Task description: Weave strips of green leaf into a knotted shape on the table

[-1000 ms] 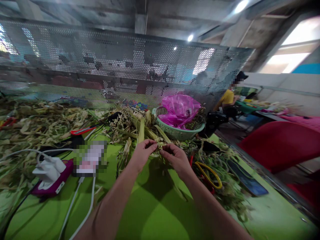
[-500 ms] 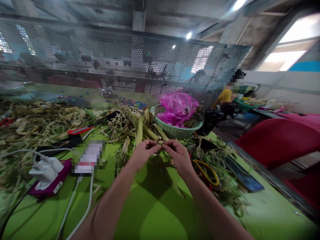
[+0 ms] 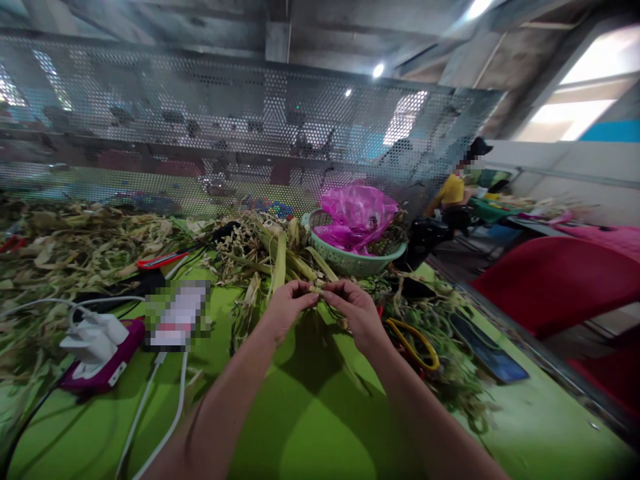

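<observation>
My left hand [image 3: 286,305] and my right hand [image 3: 353,308] meet over the green table [image 3: 310,427], fingertips pinched together on a small pale plant piece [image 3: 319,289]. Both hands are closed on it. Just behind them lies a bundle of long green and dried leaves [image 3: 280,257]. What exactly the pinched piece is stays too small to make out.
A teal basket [image 3: 350,263] with a pink plastic bag [image 3: 357,213] stands behind the hands. Yellow-handled scissors [image 3: 415,340] and a phone [image 3: 487,350] lie to the right. White chargers and cables [image 3: 95,333] lie left. Dried leaves [image 3: 75,240] heap at the far left. Another person [image 3: 453,193] sits beyond the mesh screen.
My hands have stayed together at the same spot, fingers shifting slightly on the plant piece. The view moved a little.
</observation>
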Demonstrator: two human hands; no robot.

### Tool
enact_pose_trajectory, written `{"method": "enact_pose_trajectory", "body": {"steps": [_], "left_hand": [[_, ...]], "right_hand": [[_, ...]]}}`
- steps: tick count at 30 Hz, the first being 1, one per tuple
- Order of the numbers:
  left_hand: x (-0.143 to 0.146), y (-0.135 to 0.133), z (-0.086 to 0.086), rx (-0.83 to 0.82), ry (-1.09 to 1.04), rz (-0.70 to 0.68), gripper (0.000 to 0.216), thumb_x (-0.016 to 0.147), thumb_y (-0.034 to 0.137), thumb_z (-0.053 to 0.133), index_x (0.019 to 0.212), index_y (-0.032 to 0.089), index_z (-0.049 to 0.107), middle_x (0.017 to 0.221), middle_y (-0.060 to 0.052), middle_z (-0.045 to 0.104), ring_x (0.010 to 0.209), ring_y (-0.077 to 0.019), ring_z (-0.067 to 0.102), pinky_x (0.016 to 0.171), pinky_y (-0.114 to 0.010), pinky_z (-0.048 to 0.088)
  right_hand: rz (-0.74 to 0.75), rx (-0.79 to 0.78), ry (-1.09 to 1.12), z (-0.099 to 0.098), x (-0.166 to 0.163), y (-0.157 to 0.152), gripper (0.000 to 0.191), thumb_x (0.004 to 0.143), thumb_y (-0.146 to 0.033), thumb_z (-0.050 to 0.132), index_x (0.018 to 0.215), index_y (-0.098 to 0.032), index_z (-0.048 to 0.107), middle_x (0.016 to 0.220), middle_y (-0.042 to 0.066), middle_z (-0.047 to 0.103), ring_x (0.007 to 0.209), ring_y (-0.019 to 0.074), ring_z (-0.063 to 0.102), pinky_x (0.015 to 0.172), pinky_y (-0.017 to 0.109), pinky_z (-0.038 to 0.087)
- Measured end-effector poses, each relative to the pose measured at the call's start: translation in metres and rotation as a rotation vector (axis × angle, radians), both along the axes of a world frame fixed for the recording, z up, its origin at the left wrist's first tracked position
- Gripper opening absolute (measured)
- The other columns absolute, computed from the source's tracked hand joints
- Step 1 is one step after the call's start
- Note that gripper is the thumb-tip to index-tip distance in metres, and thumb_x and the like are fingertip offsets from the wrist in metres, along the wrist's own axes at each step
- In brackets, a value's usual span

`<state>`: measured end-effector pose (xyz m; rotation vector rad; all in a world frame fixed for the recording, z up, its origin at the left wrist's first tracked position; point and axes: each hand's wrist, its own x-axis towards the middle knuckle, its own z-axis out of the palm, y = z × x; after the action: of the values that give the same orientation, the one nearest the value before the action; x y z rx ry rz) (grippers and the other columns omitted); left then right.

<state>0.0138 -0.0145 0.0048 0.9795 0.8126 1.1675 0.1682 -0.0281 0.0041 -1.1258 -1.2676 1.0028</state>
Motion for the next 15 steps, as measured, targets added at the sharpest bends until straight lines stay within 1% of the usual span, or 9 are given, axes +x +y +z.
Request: {"method": "enact_pose_trajectory", "body": {"steps": [2, 5, 7, 10, 13, 15], "left_hand": [[-0.0001, -0.0004, 0.0006, -0.013, -0.032, 0.011, 0.032, 0.054, 0.028, 0.083, 0.075, 0.015, 0.063, 0.07, 0.0, 0.061, 0.067, -0.0107, 0.054, 0.07, -0.024, 0.042], [-0.0005, 0.0009, -0.002, 0.034, -0.016, 0.008, 0.034, 0.055, 0.028, 0.083, 0.079, 0.014, 0.063, 0.072, 0.0, 0.062, 0.069, -0.0105, 0.055, 0.071, -0.024, 0.042], [-0.0005, 0.0012, -0.0036, 0.045, -0.002, 0.002, 0.037, 0.054, 0.029, 0.084, 0.081, 0.014, 0.064, 0.074, -0.001, 0.062, 0.07, -0.0109, 0.056, 0.073, -0.025, 0.043], [0.0003, -0.0007, -0.0028, -0.006, 0.001, -0.034, 0.039, 0.055, 0.033, 0.085, 0.082, 0.014, 0.065, 0.078, -0.003, 0.064, 0.071, -0.0118, 0.057, 0.074, -0.027, 0.044], [0.0014, -0.0033, -0.0008, -0.02, -0.007, -0.089, 0.038, 0.057, 0.037, 0.083, 0.082, 0.013, 0.066, 0.079, -0.005, 0.066, 0.069, -0.0122, 0.057, 0.072, -0.027, 0.045], [0.0015, -0.0031, -0.0013, 0.004, 0.002, -0.091, 0.038, 0.058, 0.037, 0.083, 0.083, 0.013, 0.066, 0.079, -0.005, 0.066, 0.069, -0.0123, 0.058, 0.072, -0.026, 0.045]], "right_hand": [[0.021, -0.027, 0.042, 0.0016, -0.0002, -0.0007, 0.032, 0.068, -0.044, 0.075, 0.084, -0.019, 0.066, 0.077, 0.002, 0.066, 0.071, 0.0162, 0.057, 0.069, 0.029, 0.045], [0.048, -0.037, 0.027, 0.0032, -0.001, -0.0016, 0.031, 0.067, -0.043, 0.076, 0.085, -0.019, 0.067, 0.08, 0.003, 0.067, 0.074, 0.0162, 0.058, 0.07, 0.029, 0.045], [0.039, -0.027, 0.004, 0.003, -0.0011, -0.0017, 0.03, 0.066, -0.041, 0.078, 0.082, -0.019, 0.068, 0.078, 0.002, 0.066, 0.073, 0.0155, 0.057, 0.07, 0.028, 0.044], [-0.005, -0.007, 0.025, 0.0013, 0.0002, -0.0006, 0.027, 0.067, -0.04, 0.077, 0.08, -0.019, 0.067, 0.074, 0.0, 0.064, 0.071, 0.0148, 0.055, 0.07, 0.028, 0.044], [-0.018, 0.013, 0.04, -0.0003, 0.0019, 0.0008, 0.027, 0.069, -0.04, 0.075, 0.083, -0.019, 0.066, 0.077, 0.001, 0.064, 0.074, 0.0156, 0.056, 0.072, 0.028, 0.044], [-0.001, 0.026, 0.006, -0.0007, 0.0025, 0.0013, 0.029, 0.07, -0.041, 0.074, 0.086, -0.018, 0.066, 0.08, 0.002, 0.065, 0.076, 0.0162, 0.056, 0.073, 0.028, 0.044]]}}
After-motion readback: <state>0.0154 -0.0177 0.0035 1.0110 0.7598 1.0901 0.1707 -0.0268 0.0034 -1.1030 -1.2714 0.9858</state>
